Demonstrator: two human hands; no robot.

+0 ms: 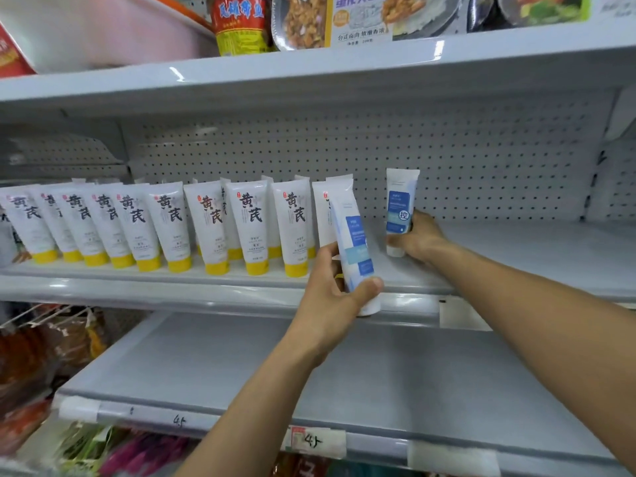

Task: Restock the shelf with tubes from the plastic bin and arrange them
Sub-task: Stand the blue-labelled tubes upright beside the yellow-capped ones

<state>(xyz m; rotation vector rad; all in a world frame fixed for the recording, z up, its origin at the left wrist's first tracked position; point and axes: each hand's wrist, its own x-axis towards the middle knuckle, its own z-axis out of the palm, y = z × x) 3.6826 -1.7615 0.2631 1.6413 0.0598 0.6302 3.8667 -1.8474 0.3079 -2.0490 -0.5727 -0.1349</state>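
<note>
Several white tubes with yellow caps point(253, 225) stand in rows on the grey middle shelf point(516, 256), filling its left half. My left hand point(330, 301) grips a white tube with blue labels point(352, 242), tilted, at the shelf's front edge just right of the yellow-capped row. My right hand point(418, 237) holds a second blue-labelled tube point(399, 204) upright on its cap, standing on the shelf further back. The plastic bin is out of view.
The middle shelf's right half shows bare grey surface before a pegboard back wall point(447, 156). The shelf below point(378, 380) is bare, with price tags on its front rail. Food packs and a red-yellow jar point(237, 25) sit on the top shelf. Snack bags hang at lower left.
</note>
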